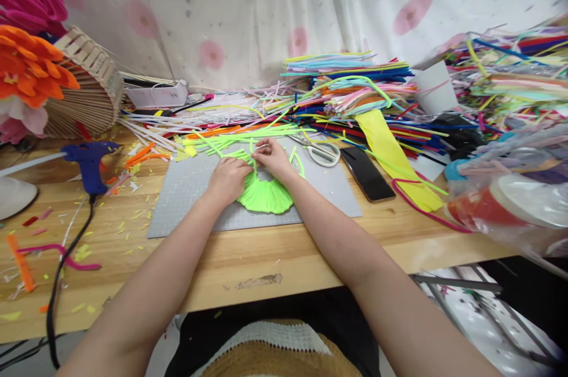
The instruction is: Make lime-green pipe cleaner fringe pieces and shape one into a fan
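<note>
A fan-shaped piece of bright green pipe cleaners (267, 197) lies on the grey cutting mat (180, 202), curving round an opening in its middle. My left hand (228, 180) is closed at the fan's left side, its fingertips on the green strands. From the right, my right hand (271, 158) reaches over the fan, thumb and finger pinched at a green pipe cleaner that stands up near its top. The fingertips of both hands nearly meet there, and the exact grip is partly hidden. Loose green pipe cleaners (231, 139) lie just behind the hands.
Scissors (323, 154) and a dark phone (367, 174) lie to the right. A blue glue gun (91, 164) with its black cord is at the left, among scraps. Bundles of coloured pipe cleaners (355, 90) line the back. A plastic-wrapped tub (501, 205) stands at the right edge.
</note>
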Available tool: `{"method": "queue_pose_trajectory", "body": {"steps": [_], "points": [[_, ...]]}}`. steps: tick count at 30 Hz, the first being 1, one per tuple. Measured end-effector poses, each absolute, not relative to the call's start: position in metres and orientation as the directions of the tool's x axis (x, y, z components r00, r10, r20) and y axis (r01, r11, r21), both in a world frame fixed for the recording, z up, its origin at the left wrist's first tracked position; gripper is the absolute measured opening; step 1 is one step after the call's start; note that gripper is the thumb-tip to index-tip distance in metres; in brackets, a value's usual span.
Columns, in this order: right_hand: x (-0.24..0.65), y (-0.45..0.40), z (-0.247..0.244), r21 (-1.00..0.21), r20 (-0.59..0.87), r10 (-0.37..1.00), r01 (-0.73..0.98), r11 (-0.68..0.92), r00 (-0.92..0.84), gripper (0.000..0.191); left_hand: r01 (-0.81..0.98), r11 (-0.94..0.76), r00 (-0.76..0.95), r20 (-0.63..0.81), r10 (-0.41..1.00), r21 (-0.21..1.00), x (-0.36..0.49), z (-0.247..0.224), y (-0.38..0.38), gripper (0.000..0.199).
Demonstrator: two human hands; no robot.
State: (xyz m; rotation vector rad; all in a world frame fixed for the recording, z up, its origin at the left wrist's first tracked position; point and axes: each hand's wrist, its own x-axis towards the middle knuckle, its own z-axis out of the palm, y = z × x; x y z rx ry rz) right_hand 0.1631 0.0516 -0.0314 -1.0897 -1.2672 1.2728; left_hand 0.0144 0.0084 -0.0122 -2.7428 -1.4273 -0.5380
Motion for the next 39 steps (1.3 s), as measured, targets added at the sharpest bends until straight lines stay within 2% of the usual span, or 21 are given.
{"method": "queue_pose_trajectory", "body": {"steps": [5,12,14,18,20,21,23,27,30,34,39], "points": [[0.163,0.052,-0.032,-0.994,0.066,0.998,-0.091,0.066,0.003,0.028,0.769,-0.608,0.531,0.334,0.779,0.197,0.011,-0.009,0.008,0.034],[0.168,0.049,-0.026,-0.997,0.010,0.991,-0.078,-0.001,-0.135,0.025,0.795,-0.553,0.469,0.326,0.821,0.249,0.012,-0.010,0.004,0.027],[0.168,0.048,-0.024,-0.998,0.001,0.987,-0.065,-0.009,-0.161,0.023,0.821,-0.473,0.340,0.392,0.855,0.319,0.010,-0.011,0.004,0.030],[0.167,0.046,-0.023,-0.999,-0.006,0.981,-0.034,-0.013,-0.192,0.018,0.807,-0.262,-0.029,0.478,0.878,0.530,0.000,-0.010,0.009,0.032],[0.167,0.046,-0.024,-1.000,-0.003,0.981,-0.025,-0.008,-0.192,0.017,0.791,-0.234,-0.098,0.495,0.863,0.565,-0.006,-0.007,0.013,0.026],[0.166,0.046,-0.024,-1.000,0.001,0.982,-0.021,-0.003,-0.190,0.016,0.795,-0.244,-0.089,0.505,0.858,0.555,-0.009,-0.006,0.014,0.022],[0.166,0.045,-0.025,-1.000,0.009,0.982,-0.010,0.007,-0.191,0.014,0.815,-0.312,0.035,0.495,0.868,0.489,-0.013,-0.006,0.017,0.014],[0.165,0.045,-0.025,-1.000,0.020,0.979,0.018,0.024,-0.204,0.013,0.823,-0.464,0.351,0.350,0.869,0.326,-0.012,-0.011,0.018,0.012],[0.165,0.044,-0.023,-0.999,0.032,0.976,0.024,0.038,-0.215,0.012,0.848,-0.452,0.368,0.305,0.878,0.277,-0.007,-0.015,0.017,0.015],[0.166,0.043,-0.024,-0.994,0.058,0.964,0.069,0.079,-0.260,0.014,0.864,-0.350,0.260,0.275,0.926,0.362,0.000,-0.016,0.015,0.013],[0.167,0.043,-0.029,-0.936,0.109,0.936,0.281,0.210,-0.336,0.010,0.811,-0.193,0.098,0.197,0.975,0.552,0.000,-0.017,0.016,0.013]]}}
